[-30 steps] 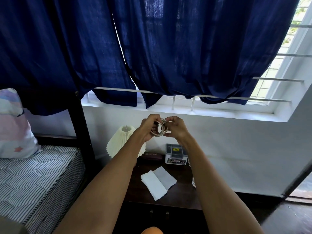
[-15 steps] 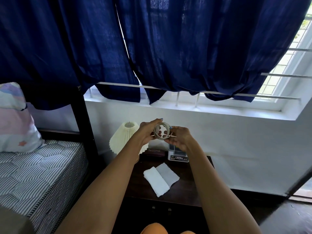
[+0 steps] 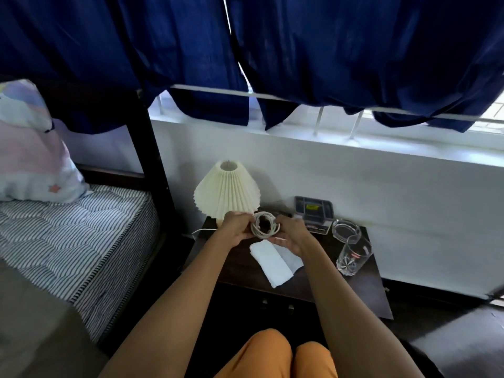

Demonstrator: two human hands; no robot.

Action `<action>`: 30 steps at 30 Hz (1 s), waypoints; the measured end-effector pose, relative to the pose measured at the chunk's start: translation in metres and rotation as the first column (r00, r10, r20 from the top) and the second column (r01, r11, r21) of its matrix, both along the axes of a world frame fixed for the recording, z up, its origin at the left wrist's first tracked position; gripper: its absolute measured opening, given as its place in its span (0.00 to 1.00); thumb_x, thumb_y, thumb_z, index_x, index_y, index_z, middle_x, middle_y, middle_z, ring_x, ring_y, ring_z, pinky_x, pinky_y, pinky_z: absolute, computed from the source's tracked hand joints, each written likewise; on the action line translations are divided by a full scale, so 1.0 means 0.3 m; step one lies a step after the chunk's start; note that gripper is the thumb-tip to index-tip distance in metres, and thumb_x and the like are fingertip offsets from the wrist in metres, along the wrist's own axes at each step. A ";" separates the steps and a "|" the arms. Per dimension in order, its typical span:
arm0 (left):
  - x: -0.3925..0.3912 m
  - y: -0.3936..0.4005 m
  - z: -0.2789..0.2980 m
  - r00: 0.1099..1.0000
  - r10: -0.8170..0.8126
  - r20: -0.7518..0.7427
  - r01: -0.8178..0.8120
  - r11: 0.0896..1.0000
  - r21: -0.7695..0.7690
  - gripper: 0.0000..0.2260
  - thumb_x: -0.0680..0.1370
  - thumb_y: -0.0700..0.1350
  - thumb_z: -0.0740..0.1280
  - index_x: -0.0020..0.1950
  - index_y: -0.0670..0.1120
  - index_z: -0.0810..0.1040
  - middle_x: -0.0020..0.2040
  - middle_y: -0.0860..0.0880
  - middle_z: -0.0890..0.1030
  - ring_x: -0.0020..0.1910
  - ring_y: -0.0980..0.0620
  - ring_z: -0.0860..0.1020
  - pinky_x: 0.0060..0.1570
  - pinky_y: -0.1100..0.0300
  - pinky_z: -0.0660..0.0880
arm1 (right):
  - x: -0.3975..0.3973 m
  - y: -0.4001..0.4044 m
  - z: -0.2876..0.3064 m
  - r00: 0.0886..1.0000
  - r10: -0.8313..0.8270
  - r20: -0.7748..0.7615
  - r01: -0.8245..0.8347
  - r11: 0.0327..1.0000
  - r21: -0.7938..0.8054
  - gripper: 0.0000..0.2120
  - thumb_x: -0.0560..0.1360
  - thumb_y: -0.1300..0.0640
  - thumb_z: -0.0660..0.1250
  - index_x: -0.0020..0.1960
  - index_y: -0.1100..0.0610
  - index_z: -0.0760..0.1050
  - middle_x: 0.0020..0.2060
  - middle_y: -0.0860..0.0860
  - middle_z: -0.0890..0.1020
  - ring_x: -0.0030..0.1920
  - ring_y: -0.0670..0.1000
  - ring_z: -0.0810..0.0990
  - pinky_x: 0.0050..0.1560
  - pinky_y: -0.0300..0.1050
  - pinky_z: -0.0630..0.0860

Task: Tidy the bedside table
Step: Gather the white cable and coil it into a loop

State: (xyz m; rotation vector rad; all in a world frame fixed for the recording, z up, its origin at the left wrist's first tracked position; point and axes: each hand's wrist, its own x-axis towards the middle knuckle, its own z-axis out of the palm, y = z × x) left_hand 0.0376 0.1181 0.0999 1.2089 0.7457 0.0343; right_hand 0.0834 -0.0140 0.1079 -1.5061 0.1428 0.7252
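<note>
L hand [image 3: 236, 227] & R hand [image 3: 291, 237] both grip coiled cable [image 3: 264, 225], now lowered vs 1 s ago to just above bedside table [image 3: 362, 290], so coil looks finished, ready to set down.

Lamp [image 3: 227, 190] left, glass [image 3: 353, 255] right, cloth [image 3: 274, 264] between, on table [image 3: 365, 298].

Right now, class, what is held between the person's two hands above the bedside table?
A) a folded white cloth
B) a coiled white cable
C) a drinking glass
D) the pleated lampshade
B: the left hand and right hand both grip a coiled white cable, while the drinking glass, folded white cloth and pleated lampshade sit untouched on the bedside table.
</note>
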 end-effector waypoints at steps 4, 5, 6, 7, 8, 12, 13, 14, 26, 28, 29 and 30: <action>-0.009 0.047 -0.128 0.996 0.050 -0.072 -0.051 0.999 -0.016 0.07 0.75 0.30 0.61 0.47 0.39 0.75 0.40 0.41 0.76 0.38 0.47 0.76 0.37 0.51 0.78 | 0.012 0.071 -0.140 0.999 0.037 -0.016 -0.037 0.998 -0.046 0.10 0.74 0.71 0.60 0.36 0.62 0.74 0.41 0.59 0.75 0.41 0.54 0.76 0.40 0.48 0.80; -0.012 0.058 -0.156 0.994 0.064 -0.091 -0.066 0.998 -0.023 0.07 0.76 0.30 0.61 0.44 0.40 0.76 0.39 0.42 0.76 0.37 0.47 0.76 0.38 0.51 0.78 | 0.013 0.089 -0.172 0.998 0.055 -0.014 -0.055 0.996 -0.064 0.11 0.74 0.72 0.60 0.36 0.62 0.73 0.41 0.60 0.74 0.41 0.54 0.76 0.43 0.49 0.80; -0.011 0.072 -0.188 0.990 0.083 -0.109 -0.087 0.996 -0.032 0.08 0.76 0.29 0.61 0.42 0.40 0.76 0.38 0.42 0.77 0.36 0.48 0.76 0.40 0.50 0.77 | 0.020 0.109 -0.210 0.998 0.067 -0.015 -0.068 0.995 -0.079 0.09 0.74 0.73 0.59 0.39 0.63 0.73 0.42 0.60 0.74 0.42 0.55 0.76 0.44 0.49 0.79; -0.012 0.087 -0.218 0.986 0.104 -0.130 -0.109 0.993 -0.038 0.09 0.75 0.29 0.61 0.41 0.40 0.76 0.38 0.42 0.77 0.36 0.47 0.76 0.41 0.49 0.77 | 0.023 0.129 -0.243 0.997 0.076 -0.018 -0.078 0.993 -0.093 0.07 0.75 0.73 0.60 0.45 0.65 0.74 0.45 0.60 0.74 0.44 0.56 0.76 0.43 0.48 0.78; -0.013 0.099 -0.243 0.982 0.121 -0.147 -0.128 0.991 -0.040 0.09 0.75 0.29 0.62 0.42 0.40 0.76 0.40 0.42 0.78 0.37 0.47 0.77 0.43 0.49 0.77 | 0.025 0.146 -0.271 0.997 0.081 -0.010 -0.082 0.989 -0.122 0.09 0.75 0.73 0.60 0.54 0.67 0.72 0.49 0.61 0.75 0.48 0.57 0.77 0.42 0.48 0.78; -0.002 0.158 -0.350 0.954 0.228 -0.196 -0.238 0.971 -0.027 0.11 0.73 0.27 0.64 0.55 0.36 0.76 0.50 0.38 0.78 0.45 0.45 0.78 0.46 0.49 0.78 | 0.049 0.229 -0.399 0.986 0.151 0.076 -0.123 0.950 -0.286 0.22 0.74 0.66 0.64 0.68 0.64 0.67 0.55 0.58 0.76 0.57 0.57 0.78 0.56 0.54 0.79; 0.001 0.168 -0.370 0.944 0.259 -0.205 -0.269 0.963 -0.021 0.13 0.73 0.27 0.64 0.57 0.35 0.75 0.52 0.37 0.78 0.47 0.44 0.78 0.46 0.49 0.78 | 0.050 0.245 -0.418 0.980 0.176 0.093 -0.138 0.938 -0.319 0.21 0.74 0.64 0.64 0.67 0.63 0.68 0.56 0.57 0.77 0.58 0.56 0.78 0.58 0.55 0.78; 0.007 0.179 -0.395 0.933 0.291 -0.212 -0.301 0.954 -0.015 0.15 0.73 0.27 0.64 0.59 0.34 0.74 0.53 0.37 0.78 0.48 0.43 0.78 0.46 0.49 0.78 | 0.054 0.261 -0.436 0.973 0.209 0.103 -0.162 0.924 -0.347 0.20 0.74 0.63 0.64 0.66 0.62 0.70 0.57 0.56 0.78 0.57 0.55 0.78 0.59 0.55 0.77; 0.061 0.242 -0.550 0.860 0.461 -0.219 -0.440 0.887 0.141 0.16 0.73 0.30 0.66 0.60 0.36 0.75 0.54 0.38 0.79 0.53 0.41 0.80 0.53 0.50 0.79 | 0.062 0.371 -0.494 0.857 0.446 0.259 -0.317 0.852 -0.417 0.22 0.72 0.68 0.61 0.64 0.58 0.73 0.60 0.55 0.79 0.62 0.54 0.76 0.58 0.40 0.71; 0.064 0.242 -0.576 0.850 0.470 -0.239 -0.438 0.882 0.174 0.16 0.72 0.32 0.67 0.60 0.38 0.76 0.55 0.39 0.80 0.53 0.42 0.80 0.55 0.49 0.79 | 0.065 0.377 -0.510 0.833 0.491 0.254 -0.356 0.828 -0.433 0.23 0.71 0.68 0.62 0.65 0.57 0.72 0.61 0.56 0.78 0.63 0.55 0.75 0.64 0.46 0.72; 0.065 0.241 -0.586 0.846 0.473 -0.247 -0.435 0.879 0.194 0.15 0.72 0.33 0.67 0.59 0.40 0.77 0.56 0.39 0.81 0.53 0.42 0.81 0.56 0.48 0.78 | 0.067 0.378 -0.516 0.824 0.508 0.252 -0.370 0.819 -0.439 0.23 0.71 0.67 0.63 0.65 0.57 0.72 0.61 0.56 0.78 0.63 0.55 0.75 0.65 0.49 0.72; 0.065 0.238 -0.589 0.843 0.474 -0.254 -0.428 0.878 0.215 0.15 0.73 0.35 0.67 0.58 0.42 0.78 0.57 0.39 0.81 0.54 0.43 0.80 0.58 0.48 0.78 | 0.068 0.379 -0.521 0.816 0.520 0.254 -0.380 0.812 -0.442 0.22 0.70 0.65 0.64 0.64 0.57 0.72 0.60 0.56 0.78 0.63 0.56 0.75 0.65 0.50 0.72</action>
